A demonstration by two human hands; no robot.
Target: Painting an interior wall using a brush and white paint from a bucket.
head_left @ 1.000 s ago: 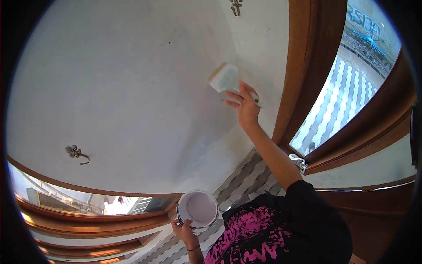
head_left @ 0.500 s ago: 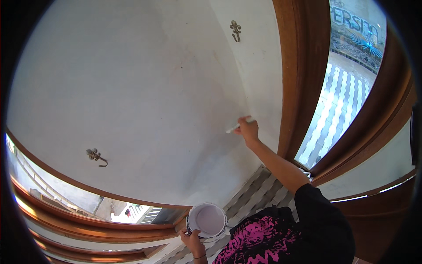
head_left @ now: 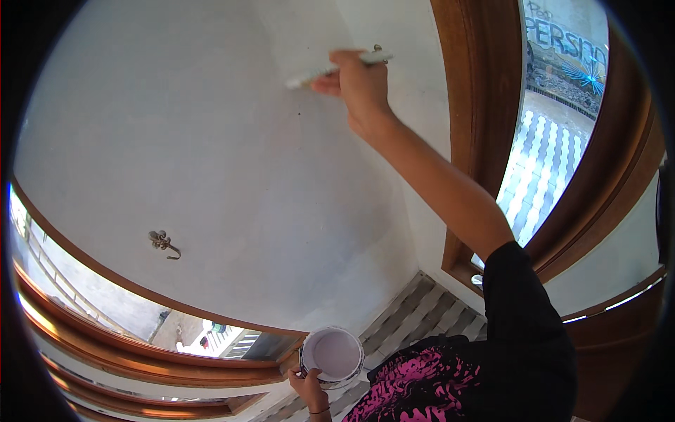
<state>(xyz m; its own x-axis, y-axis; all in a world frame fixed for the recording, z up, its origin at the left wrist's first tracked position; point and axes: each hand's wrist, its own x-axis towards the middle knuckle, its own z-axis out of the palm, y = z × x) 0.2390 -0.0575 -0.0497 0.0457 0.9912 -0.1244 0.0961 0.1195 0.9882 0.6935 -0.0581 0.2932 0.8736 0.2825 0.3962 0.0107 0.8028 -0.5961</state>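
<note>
Up at the white wall (head_left: 197, 148), my right hand (head_left: 362, 91) is closed round the handle of a paintbrush (head_left: 313, 76). The pale bristles point left and are at the wall's surface; blur hides whether they touch it. My right arm reaches up from the lower right. Low in the view, my left hand (head_left: 308, 385) grips the rim of a white paint bucket (head_left: 333, 354), thumb at the edge. Pale, lilac-white paint shows inside it.
A metal wall hook (head_left: 163, 243) is fixed at the lower left; another, behind my right hand, is mostly hidden. Brown wooden frames (head_left: 474, 141) edge the wall on the right and below. Grey-and-white patterned floor tiles (head_left: 422, 309) show beneath.
My right hand has swept the paintbrush up and slightly left along the wall, from low by the corner to near the upper hook. My left hand and the bucket have stayed put.
</note>
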